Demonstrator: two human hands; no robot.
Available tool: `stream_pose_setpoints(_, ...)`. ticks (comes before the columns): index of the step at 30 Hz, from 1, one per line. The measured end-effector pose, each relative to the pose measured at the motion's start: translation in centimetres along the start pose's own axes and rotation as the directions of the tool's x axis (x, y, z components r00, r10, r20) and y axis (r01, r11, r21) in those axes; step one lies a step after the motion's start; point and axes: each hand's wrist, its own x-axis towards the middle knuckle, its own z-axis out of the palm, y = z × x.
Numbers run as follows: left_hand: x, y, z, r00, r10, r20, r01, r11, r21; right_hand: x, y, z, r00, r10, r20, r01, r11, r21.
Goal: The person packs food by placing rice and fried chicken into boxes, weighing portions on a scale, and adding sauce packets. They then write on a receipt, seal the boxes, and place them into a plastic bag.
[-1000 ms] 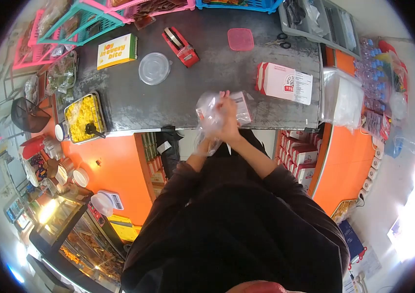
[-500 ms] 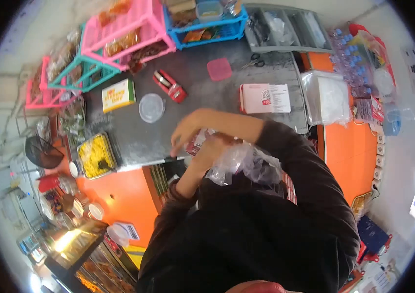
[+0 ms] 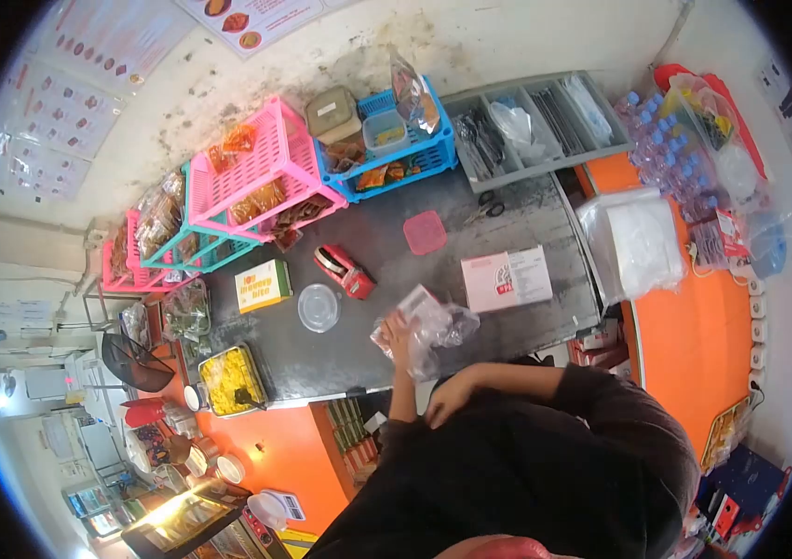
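Observation:
On the near part of the dark counter lies a small red-and-white box (image 3: 417,304) partly inside a crumpled clear plastic bag (image 3: 447,328). My left hand (image 3: 397,334) is closed around the left side of the bagged box. In front of the dark apron hangs my right hand (image 3: 450,399), its fingers loosely stretched downward, with nothing visible in it. A larger pink-and-white box (image 3: 507,279) lies flat beyond the bag, to the right.
A red stapler-like device (image 3: 345,271), a round clear lid (image 3: 319,308), a yellow-and-white box (image 3: 263,285) and a pink lid (image 3: 425,232) lie on the counter (image 3: 293,349). Behind them stand stacked baskets (image 3: 265,168) and a grey cutlery tray (image 3: 545,130). A container of yellow food (image 3: 228,377) is left.
My left hand has moved forward, setting the bagged box over the counter. My right hand has left the box and drawn back to the apron. The view has tilted up.

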Motion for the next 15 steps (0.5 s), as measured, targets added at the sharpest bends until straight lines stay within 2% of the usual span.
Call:
stream_pose_setpoints(1,0.0,1.9,-0.3,0.995,-0.001,-0.096,0.022,0.974,0.224,-3.6,-4.6,-2.8,0.990,-0.066,0.125,0.066,0.998,-0.001)
stream_pose_setpoints(2,-0.1,2.3,-0.1,0.995,0.002,-0.104,0.022,0.973,0.230,-6.9,-8.1,-6.3,0.960,-0.131,0.247,0.133,0.991,0.007)
stream_pose_setpoints(3,-0.4,2.4,0.0,0.998,-0.045,-0.047,0.049,0.995,0.091,-10.7,-9.9,-10.5,0.997,-0.016,0.074,0.000,0.976,0.217)
stream_pose_setpoints(4,-0.4,2.5,0.1,0.996,-0.085,0.018,0.086,0.995,-0.049,-12.7,-7.7,-16.7,0.809,-0.583,-0.065,0.534,0.778,-0.331)
stream_pose_setpoints(5,0.1,2.9,0.0,0.996,-0.088,0.015,0.088,0.995,-0.046,-16.0,-10.3,-19.9,0.774,-0.097,-0.626,0.059,0.995,-0.080)
stream_pose_setpoints(6,0.7,3.4,-0.3,0.924,-0.375,0.080,0.373,0.835,-0.404,-16.8,-6.2,-24.7,0.374,-0.068,-0.925,0.266,0.963,0.037)
stream_pose_setpoints(7,1.2,3.7,-0.6,0.777,-0.582,0.239,0.565,0.478,-0.672,-17.6,-5.1,-28.6,0.029,-0.047,-0.998,-0.106,0.993,-0.050)
stream_pose_setpoints(8,0.3,2.0,0.0,0.845,-0.504,0.179,0.484,0.577,-0.658,-17.9,1.5,-33.9,-0.062,-0.352,-0.934,-0.622,0.745,-0.240)
stream_pose_setpoints(9,-0.5,2.0,-0.2,0.842,-0.512,0.171,0.484,0.575,-0.660,-17.8,3.4,-36.4,-0.084,-0.197,-0.977,-0.707,0.703,-0.080)
stream_pose_setpoints(10,-0.9,2.1,-0.5,0.875,-0.480,0.060,0.372,0.588,-0.719,-17.7,4.1,-38.0,-0.127,-0.043,-0.991,-0.776,0.627,0.072)
stream_pose_setpoints(11,-0.4,2.0,-0.4,0.897,-0.438,-0.059,0.243,0.600,-0.762,-17.7,4.7,-39.3,-0.124,-0.057,-0.991,-0.775,0.629,0.061)
stream_pose_setpoints(12,0.4,2.4,-0.4,0.899,-0.433,-0.069,0.234,0.607,-0.759,-17.5,5.3,-40.0,-0.162,-0.033,-0.986,-0.769,0.631,0.105)
stream_pose_setpoints(13,-0.1,2.8,-0.2,0.883,-0.444,-0.150,0.253,0.721,-0.645,-16.9,5.1,-39.6,-0.193,0.005,-0.981,-0.760,0.631,0.153)
stream_pose_setpoints(14,-0.8,3.1,-0.3,0.866,-0.444,-0.229,0.280,0.811,-0.514,-16.9,4.8,-39.7,-0.166,0.082,-0.983,-0.778,0.602,0.182)
stream_pose_setpoints(15,-1.1,3.0,-0.3,0.864,-0.449,-0.226,0.287,0.811,-0.510,-16.8,4.6,-39.5,-0.160,0.088,-0.983,-0.777,0.603,0.181)
